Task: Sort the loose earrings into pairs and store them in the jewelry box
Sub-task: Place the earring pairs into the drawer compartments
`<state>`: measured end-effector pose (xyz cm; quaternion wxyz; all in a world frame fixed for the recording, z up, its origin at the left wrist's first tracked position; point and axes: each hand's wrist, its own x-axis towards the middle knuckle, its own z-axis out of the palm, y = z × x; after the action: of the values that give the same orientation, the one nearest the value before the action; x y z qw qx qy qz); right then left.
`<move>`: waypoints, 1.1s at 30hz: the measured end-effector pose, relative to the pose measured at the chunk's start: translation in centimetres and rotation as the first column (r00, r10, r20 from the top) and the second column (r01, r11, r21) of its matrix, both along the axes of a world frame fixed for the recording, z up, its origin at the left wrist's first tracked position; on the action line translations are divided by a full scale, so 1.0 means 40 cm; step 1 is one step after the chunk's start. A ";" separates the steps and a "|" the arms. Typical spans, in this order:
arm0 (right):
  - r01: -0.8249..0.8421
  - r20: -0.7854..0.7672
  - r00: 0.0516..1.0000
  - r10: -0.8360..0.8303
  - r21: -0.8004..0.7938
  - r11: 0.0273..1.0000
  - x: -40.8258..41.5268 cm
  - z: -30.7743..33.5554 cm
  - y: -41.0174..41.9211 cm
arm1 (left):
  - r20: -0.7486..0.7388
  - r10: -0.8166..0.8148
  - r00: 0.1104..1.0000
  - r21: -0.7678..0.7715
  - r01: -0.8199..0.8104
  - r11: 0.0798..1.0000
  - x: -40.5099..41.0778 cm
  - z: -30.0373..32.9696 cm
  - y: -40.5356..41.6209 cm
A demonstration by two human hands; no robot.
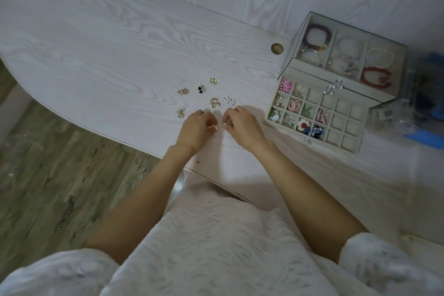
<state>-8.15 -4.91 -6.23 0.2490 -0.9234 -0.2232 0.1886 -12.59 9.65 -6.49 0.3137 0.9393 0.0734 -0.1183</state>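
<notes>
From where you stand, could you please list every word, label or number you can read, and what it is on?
No readable text anywhere.
Grey compartmented jewelry box: no label or brand shows.
Small grey card-like items beside the box: too blurred to tell whether they carry print.
White wood-grain table: no markings.

Earring (225, 123) mostly hidden inside right hand (241, 127).

White woodgrain table (120, 60); pale grey-green jewelry box (374, 103); gold earrings (215, 102).
</notes>
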 end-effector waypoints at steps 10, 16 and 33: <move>-0.075 0.038 0.996 0.081 -0.138 0.988 0.009 -0.001 0.012 | 0.025 -0.085 0.996 0.009 0.085 0.996 0.001 -0.005 0.004; 0.167 -0.039 0.986 -0.164 0.095 0.981 -0.003 -0.005 -0.005 | 0.059 -0.096 0.994 -0.009 0.097 0.995 0.000 -0.010 0.018; 0.066 0.122 0.990 -0.068 0.018 0.998 -0.019 0.004 -0.022 | 0.183 -0.082 0.980 -0.070 0.096 0.993 0.009 -0.022 0.029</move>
<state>-8.91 -5.78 -6.06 0.2476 -0.9384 -0.2083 0.1213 -12.23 10.83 -7.36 0.3500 0.9354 -0.0020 -0.0497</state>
